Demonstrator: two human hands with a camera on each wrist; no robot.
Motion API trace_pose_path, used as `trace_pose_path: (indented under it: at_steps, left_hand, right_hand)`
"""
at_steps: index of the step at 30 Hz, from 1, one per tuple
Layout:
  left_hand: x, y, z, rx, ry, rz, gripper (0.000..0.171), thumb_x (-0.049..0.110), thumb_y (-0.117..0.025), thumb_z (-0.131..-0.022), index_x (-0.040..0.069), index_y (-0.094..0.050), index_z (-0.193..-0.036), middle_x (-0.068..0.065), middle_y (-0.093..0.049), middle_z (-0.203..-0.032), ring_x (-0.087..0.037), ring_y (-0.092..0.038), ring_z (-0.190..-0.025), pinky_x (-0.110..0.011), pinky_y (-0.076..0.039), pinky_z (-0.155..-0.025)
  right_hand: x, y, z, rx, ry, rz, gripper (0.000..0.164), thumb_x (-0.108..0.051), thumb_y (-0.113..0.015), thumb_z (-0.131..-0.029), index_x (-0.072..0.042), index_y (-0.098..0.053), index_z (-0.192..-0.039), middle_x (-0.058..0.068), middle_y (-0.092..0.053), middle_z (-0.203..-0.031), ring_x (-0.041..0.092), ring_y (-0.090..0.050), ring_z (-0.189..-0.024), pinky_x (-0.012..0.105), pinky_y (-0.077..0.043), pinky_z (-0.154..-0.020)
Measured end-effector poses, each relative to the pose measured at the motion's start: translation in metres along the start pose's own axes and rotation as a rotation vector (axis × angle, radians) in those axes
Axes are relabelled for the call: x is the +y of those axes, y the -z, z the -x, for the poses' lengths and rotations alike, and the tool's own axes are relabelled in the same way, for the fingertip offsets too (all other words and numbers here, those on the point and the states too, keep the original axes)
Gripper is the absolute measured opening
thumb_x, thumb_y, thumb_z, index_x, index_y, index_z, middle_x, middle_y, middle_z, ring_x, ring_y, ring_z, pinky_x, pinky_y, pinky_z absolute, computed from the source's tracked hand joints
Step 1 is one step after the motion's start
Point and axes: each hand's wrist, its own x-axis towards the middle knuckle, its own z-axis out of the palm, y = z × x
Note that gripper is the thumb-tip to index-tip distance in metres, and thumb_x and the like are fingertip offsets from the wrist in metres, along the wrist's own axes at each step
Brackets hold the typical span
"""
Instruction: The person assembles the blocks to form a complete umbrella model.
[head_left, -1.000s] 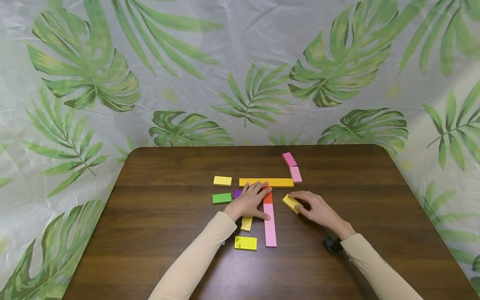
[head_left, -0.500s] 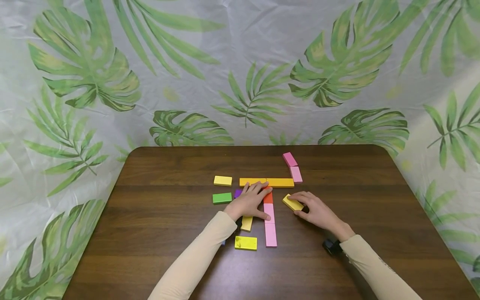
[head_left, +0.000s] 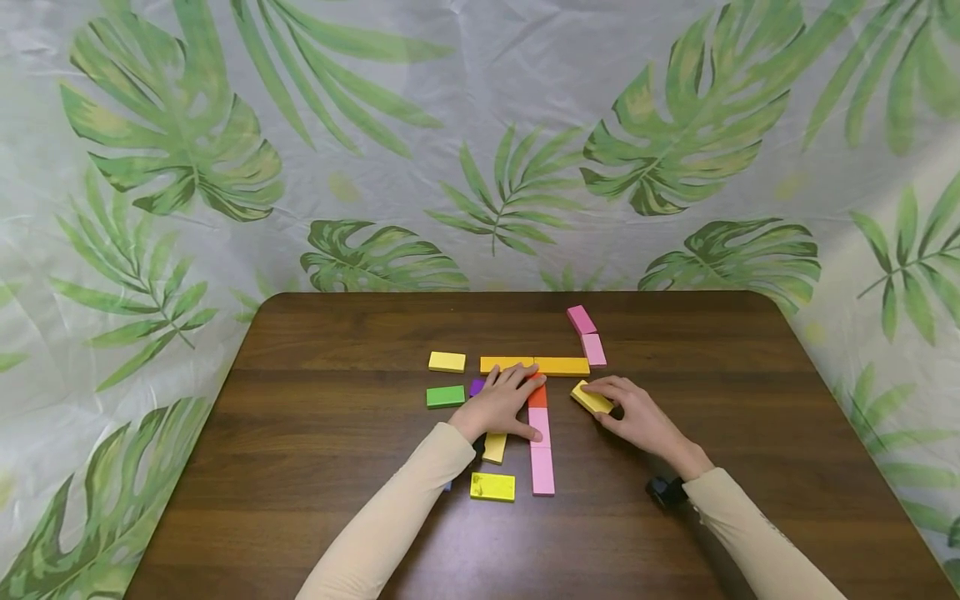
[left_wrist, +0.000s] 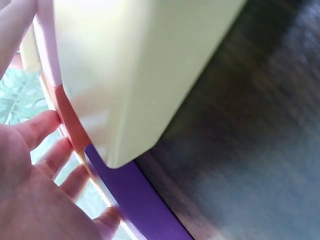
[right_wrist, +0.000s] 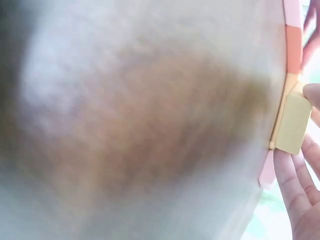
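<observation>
My right hand [head_left: 637, 417] pinches a yellow block [head_left: 590, 397] between thumb and fingers, just right of a column of blocks. In the right wrist view the fingers and thumb lie on the ends of that yellow block [right_wrist: 293, 125]. My left hand [head_left: 497, 410] rests spread over the column, fingertips by the red-orange block [head_left: 537, 393] and thumb on a pink block [head_left: 540, 425]. Partly under the left hand are a purple block [left_wrist: 135, 195] and a pale yellow block [head_left: 494, 448]. A second pink block [head_left: 542, 472] ends the column nearest me.
Two orange blocks [head_left: 562, 367] form a bar across the column's far end. Two pinkish blocks [head_left: 593, 350] lead away behind its right end. Left of the hands lie a yellow block [head_left: 447, 362] and a green block [head_left: 446, 397]. A bright yellow block [head_left: 492, 487] lies nearer on the table [head_left: 300, 517].
The right hand has shifted the yellow block slightly right and away from me, tilting it a little differently. The left hand stays in place on the column.
</observation>
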Motion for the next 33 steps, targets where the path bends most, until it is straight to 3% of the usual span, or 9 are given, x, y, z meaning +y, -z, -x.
trace_pose_path:
  at_steps: [10,18,26,33]
  left_hand:
    - [0.001,0.002,0.002,0.0,0.006,0.0,0.093,0.056,-0.07,-0.079,0.018,-0.026,-0.153,-0.002,-0.016,-0.158,-0.022,-0.011,-0.144,-0.048,-0.004,-0.114]
    - [0.001,0.0,0.0,-0.002,0.01,-0.008,0.094,0.057,-0.07,-0.079,0.018,-0.026,-0.153,-0.002,-0.016,-0.158,-0.023,-0.012,-0.144,-0.048,-0.004,-0.114]
    - [-0.001,0.0,-0.001,-0.002,0.011,-0.008,0.094,0.057,-0.07,-0.079,0.019,-0.026,-0.153,-0.002,-0.016,-0.158,-0.023,-0.011,-0.144,-0.048,-0.004,-0.114]
    - [-0.001,-0.001,-0.001,0.003,0.006,-0.003,0.095,0.057,-0.07,-0.078,0.018,-0.027,-0.153,-0.002,-0.016,-0.158,-0.023,-0.012,-0.144,-0.048,-0.005,-0.114]
  right_hand:
    - [0.005,0.014,-0.016,0.061,0.032,-0.01,0.045,0.001,-0.072,-0.08,-0.003,-0.062,-0.124,0.017,-0.057,-0.121,0.034,-0.053,-0.108,0.051,-0.046,-0.089]
    - [0.01,0.023,-0.038,0.089,0.025,-0.003,0.043,0.001,-0.071,-0.081,0.001,-0.062,-0.123,0.018,-0.059,-0.117,0.033,-0.055,-0.101,0.046,-0.05,-0.078]
    - [0.013,0.028,-0.065,0.11,0.008,0.007,0.04,0.0,-0.069,-0.082,0.003,-0.062,-0.122,0.022,-0.057,-0.119,0.038,-0.053,-0.106,0.051,-0.049,-0.082]
    - [0.017,0.028,-0.092,0.111,-0.013,0.016,0.039,0.001,-0.067,-0.082,0.003,-0.063,-0.121,0.022,-0.059,-0.117,0.036,-0.053,-0.102,0.049,-0.047,-0.082]
